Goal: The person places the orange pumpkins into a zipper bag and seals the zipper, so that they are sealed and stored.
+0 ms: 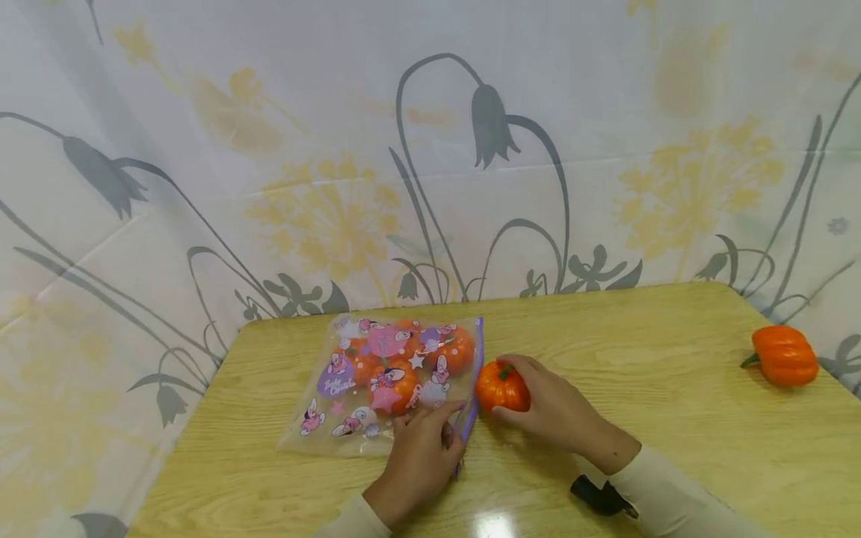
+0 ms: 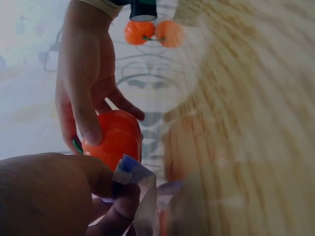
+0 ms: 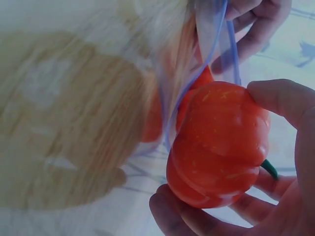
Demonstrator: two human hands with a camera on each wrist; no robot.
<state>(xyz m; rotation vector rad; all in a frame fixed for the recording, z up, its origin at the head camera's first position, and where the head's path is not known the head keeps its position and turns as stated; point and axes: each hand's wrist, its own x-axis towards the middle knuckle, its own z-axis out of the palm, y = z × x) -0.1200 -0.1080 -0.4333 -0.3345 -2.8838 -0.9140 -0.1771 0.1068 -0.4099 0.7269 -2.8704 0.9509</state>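
My right hand grips a small orange pumpkin with a green stem, thumb on one side and fingers on the other. The pumpkin is right at the mouth of a clear zip bag printed with pink and purple cartoon figures. With thumb and fingers, my left hand pinches the bag's purple zip edge near its front corner. In the right wrist view the two zip strips stand apart beside the pumpkin. Several orange pumpkins lie inside the bag, seen through the printed plastic.
Another orange pumpkin lies on its side at the right of the wood-grain table, its green stem pointing left. A curtain with flower prints hangs behind the table's back edge. A black strap device is at my right wrist.
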